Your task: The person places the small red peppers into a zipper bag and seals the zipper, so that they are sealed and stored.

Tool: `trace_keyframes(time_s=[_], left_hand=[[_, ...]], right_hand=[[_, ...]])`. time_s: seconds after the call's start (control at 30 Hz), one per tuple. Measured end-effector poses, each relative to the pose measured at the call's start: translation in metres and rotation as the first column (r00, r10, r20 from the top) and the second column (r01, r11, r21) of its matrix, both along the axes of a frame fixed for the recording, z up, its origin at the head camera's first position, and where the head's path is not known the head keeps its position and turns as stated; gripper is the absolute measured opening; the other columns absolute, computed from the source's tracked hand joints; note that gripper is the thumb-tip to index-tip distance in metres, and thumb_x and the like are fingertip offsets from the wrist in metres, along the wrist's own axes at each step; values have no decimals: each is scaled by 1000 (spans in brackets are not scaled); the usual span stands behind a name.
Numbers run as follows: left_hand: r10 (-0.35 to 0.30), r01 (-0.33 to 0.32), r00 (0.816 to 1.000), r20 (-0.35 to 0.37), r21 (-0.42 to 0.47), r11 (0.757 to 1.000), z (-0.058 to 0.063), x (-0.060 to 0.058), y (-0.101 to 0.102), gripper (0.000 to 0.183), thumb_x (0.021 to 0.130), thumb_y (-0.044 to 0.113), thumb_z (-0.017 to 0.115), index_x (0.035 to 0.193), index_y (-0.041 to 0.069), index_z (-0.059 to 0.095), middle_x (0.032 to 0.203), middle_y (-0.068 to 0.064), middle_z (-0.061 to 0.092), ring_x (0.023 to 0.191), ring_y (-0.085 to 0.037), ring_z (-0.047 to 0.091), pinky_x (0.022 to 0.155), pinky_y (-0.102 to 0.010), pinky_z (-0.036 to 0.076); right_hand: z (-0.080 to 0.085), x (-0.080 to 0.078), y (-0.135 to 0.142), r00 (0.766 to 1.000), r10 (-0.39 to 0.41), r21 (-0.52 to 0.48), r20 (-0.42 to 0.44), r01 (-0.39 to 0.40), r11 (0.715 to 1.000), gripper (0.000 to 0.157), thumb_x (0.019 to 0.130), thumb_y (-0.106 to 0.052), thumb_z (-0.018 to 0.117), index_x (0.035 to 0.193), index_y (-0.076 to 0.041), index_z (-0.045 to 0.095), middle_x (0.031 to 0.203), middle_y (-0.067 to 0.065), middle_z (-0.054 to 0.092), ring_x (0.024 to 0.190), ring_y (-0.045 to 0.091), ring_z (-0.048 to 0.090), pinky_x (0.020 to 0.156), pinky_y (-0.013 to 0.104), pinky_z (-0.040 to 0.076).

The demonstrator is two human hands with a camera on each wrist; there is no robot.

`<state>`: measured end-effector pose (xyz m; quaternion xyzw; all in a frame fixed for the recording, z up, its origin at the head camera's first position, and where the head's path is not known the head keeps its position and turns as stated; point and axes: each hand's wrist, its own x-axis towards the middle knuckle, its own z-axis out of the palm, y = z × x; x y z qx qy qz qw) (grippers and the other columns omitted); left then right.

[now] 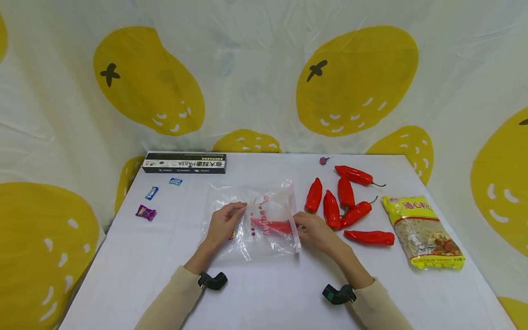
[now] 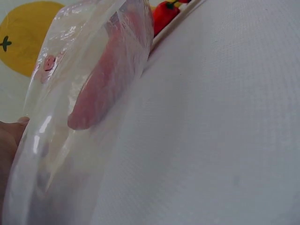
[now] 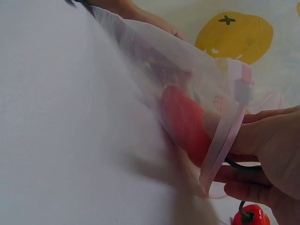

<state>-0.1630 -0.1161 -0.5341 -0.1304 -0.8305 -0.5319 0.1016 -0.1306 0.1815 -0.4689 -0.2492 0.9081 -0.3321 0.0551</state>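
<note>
A clear slider bag [image 1: 235,192] with pink print lies across the middle of the table, its pink-edged mouth toward the right. My left hand [image 1: 224,222] pinches the upper film of the bag, which stands raised off the table in the left wrist view. At the mouth, my right hand [image 1: 311,229] grips a red chili pepper [image 3: 183,122] near its stem end, the thumb reaching inside the bag. The pepper's body lies within the bag, tip pointing left, and its green stem [image 3: 241,166] sticks out between the fingers. A small colourful wrapper [image 1: 232,235] shows through the film beside my left hand.
Several red peppers [image 1: 331,210] lie right of the bag, with a yellow pasta packet [image 1: 425,231] beyond them. A lollipop [image 1: 323,161] is at the back. On the left are a black pasta box [image 1: 184,162], two blue candies [image 1: 151,193] and a purple candy [image 1: 146,212].
</note>
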Motion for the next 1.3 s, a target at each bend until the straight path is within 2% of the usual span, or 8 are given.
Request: trace_keyframes(time_s=[0.17, 0.3, 0.43, 0.6, 0.97, 1.1, 1.23, 1.3], left_hand=[[9, -9, 1000, 21, 5, 1000, 1, 1, 1, 18, 90, 36, 61, 103, 25, 68, 112, 8, 69, 109, -11, 63, 87, -31, 52], [17, -17, 998, 58, -6, 1000, 1, 1, 2, 21, 90, 40, 60, 103, 26, 68, 113, 11, 68, 110, -9, 62, 87, -33, 52], [12, -11, 997, 74, -16, 1000, 0, 2, 2, 24, 90, 41, 59, 105, 25, 68, 115, 11, 68, 111, -9, 61, 86, -32, 53], [12, -11, 998, 58, -17, 1000, -1, 2, 2, 23, 90, 39, 59, 105, 24, 68, 114, 10, 68, 111, -11, 62, 87, -34, 54], [13, -13, 998, 65, -15, 1000, 0, 2, 1, 25, 90, 43, 58, 105, 26, 68, 115, 8, 68, 113, -14, 61, 91, -40, 53], [18, -17, 998, 67, -17, 1000, 0, 2, 1, 25, 90, 44, 58, 105, 27, 68, 116, 9, 68, 114, -14, 61, 91, -41, 53], [17, -16, 997, 69, -21, 1000, 0, 1, 1, 25, 90, 44, 58, 105, 27, 68, 115, 9, 68, 114, -13, 61, 91, -40, 53], [16, -15, 998, 68, -22, 1000, 0, 1, 0, 25, 90, 44, 58, 105, 27, 68, 115, 10, 68, 114, -13, 61, 91, -40, 53]], right_hand=[[-4, -5, -4, 989, 89, -52, 117, -84, 995, 32, 85, -23, 69, 116, -17, 67, 113, -1, 68, 99, 14, 64, 86, 29, 56], [-10, -9, -5, 965, 134, -95, 224, -115, 989, 26, 87, -24, 66, 113, -23, 68, 110, -7, 69, 104, 11, 64, 89, 24, 53], [-13, -9, -4, 941, 147, -142, 304, -108, 984, 22, 87, -26, 66, 109, -26, 69, 104, -11, 70, 99, 8, 64, 86, 16, 51], [-11, -8, -4, 929, 125, -157, 347, -73, 985, 20, 87, -28, 66, 107, -26, 70, 99, -8, 72, 91, 9, 64, 79, 17, 52], [0, -3, -2, 974, -19, -113, 226, 45, 993, 21, 86, -23, 68, 107, -20, 69, 103, -2, 71, 89, 11, 63, 81, 25, 56], [3, -2, -1, 983, -52, -106, 177, 72, 992, 23, 85, -23, 69, 108, -18, 68, 101, -1, 71, 88, 11, 65, 81, 27, 56], [5, -2, 0, 986, -133, -85, 99, 141, 986, 23, 83, -22, 71, 106, -19, 67, 98, -4, 70, 83, 8, 65, 77, 23, 57], [6, -2, 0, 978, -202, -70, 46, 205, 976, 25, 81, -23, 73, 104, -20, 67, 96, -6, 69, 78, 7, 63, 74, 22, 56]])
